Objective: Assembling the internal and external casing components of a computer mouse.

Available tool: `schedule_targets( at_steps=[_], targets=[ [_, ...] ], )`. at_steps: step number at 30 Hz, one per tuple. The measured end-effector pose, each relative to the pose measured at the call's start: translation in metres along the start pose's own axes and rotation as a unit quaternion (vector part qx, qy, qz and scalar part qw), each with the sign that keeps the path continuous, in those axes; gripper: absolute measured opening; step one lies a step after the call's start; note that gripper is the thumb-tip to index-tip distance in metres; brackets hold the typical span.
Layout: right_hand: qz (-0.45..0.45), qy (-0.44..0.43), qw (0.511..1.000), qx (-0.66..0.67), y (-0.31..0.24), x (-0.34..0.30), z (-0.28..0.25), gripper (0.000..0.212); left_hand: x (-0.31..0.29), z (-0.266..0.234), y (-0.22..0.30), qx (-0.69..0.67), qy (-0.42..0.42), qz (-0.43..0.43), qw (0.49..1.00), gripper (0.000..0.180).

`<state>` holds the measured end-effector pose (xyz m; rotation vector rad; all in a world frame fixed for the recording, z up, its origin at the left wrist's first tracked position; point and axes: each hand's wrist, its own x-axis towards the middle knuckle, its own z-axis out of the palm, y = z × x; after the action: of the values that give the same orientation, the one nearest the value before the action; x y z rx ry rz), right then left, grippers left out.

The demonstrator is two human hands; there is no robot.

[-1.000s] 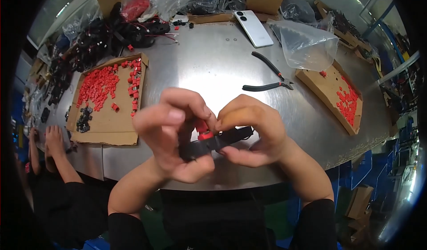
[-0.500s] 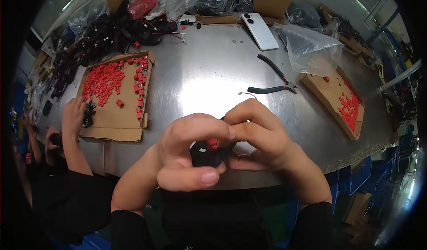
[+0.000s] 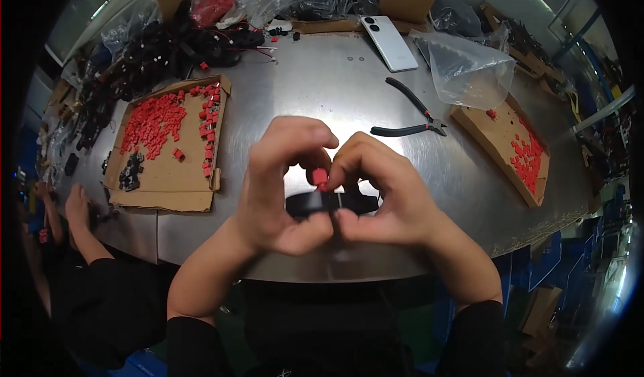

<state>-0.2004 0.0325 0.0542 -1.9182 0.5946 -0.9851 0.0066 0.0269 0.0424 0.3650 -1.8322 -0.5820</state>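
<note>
Both hands meet in front of me over the near part of the metal table. My left hand curves round the left end of a dark, elongated plastic part, thumb below and fingers arched above. My right hand grips the right side of the same part, its thumb along the lower edge. A small red block stands at the part's upper side between the fingertips. The far face of the part is hidden.
A shallow cardboard tray of red pieces and a black cluster lies left; another tray lies right. Pliers, a white phone and a plastic bag lie beyond. A co-worker's hand is far left.
The dark part has turned in my hands and now lies level, its red block facing up. My left fingers have risen. The co-worker's hand has withdrawn from the left tray.
</note>
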Motion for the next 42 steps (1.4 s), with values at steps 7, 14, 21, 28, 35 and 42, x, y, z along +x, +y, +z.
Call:
schedule_targets(
  at_steps=[7, 14, 21, 28, 35, 42],
  targets=[
    [0.349, -0.021, 0.92, 0.18, 0.008, 0.012, -0.01, 0.02, -0.009, 0.005, -0.012, 0.011, -0.023, -0.286, 0.958, 0.04],
    [0.474, -0.073, 0.867, 0.137, 0.03, 0.033, -0.02, 0.024, -0.02, 0.007, -0.033, 0.074, -0.065, -0.331, 0.938, 0.028],
    [0.572, -0.165, 0.804, -0.018, 0.02, 0.051, -0.025, 0.035, -0.027, 0.023, -0.033, 0.157, -0.043, -0.269, 0.949, 0.013],
    [0.594, -0.137, 0.792, -0.019, 0.016, 0.057, -0.026, 0.034, -0.025, 0.022, -0.038, 0.158, -0.041, -0.28, 0.946, 0.015],
    [0.586, -0.113, 0.803, -0.013, 0.011, 0.056, -0.024, 0.033, -0.025, 0.015, -0.039, 0.132, -0.053, -0.295, 0.945, 0.02],
    [0.578, -0.118, 0.808, -0.011, 0.025, 0.046, -0.033, 0.034, -0.008, -0.023, -0.025, -0.035, -0.218, -0.365, 0.904, 0.038]
  ],
)
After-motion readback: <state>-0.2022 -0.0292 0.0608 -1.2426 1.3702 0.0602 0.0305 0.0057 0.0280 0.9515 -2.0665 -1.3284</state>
